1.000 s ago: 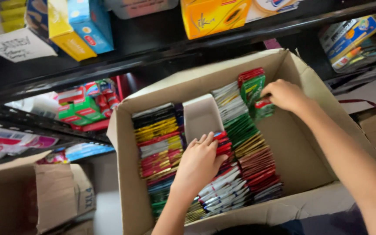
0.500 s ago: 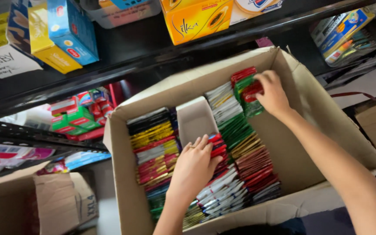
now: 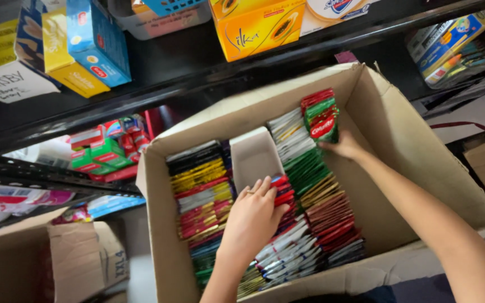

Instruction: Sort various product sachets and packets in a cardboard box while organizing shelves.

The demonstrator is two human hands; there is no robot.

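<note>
In the cardboard box (image 3: 399, 134), we log rows of flat sachets (image 3: 310, 168): left hand (image 3: 252, 216) resting open on the middle row, right hand (image 3: 346, 147) pinching the far red-and-green packets (image 3: 320, 112).

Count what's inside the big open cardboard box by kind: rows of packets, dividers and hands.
Rows of packets: 3 (left row, middle row, right row)
Cardboard divider: 1
Hands: 2 (left hand, right hand)
Total: 6

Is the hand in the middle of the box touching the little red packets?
Touching. The head view shows the left hand lying on the middle row, its fingertips pressed against the red packets with no gap.
</note>
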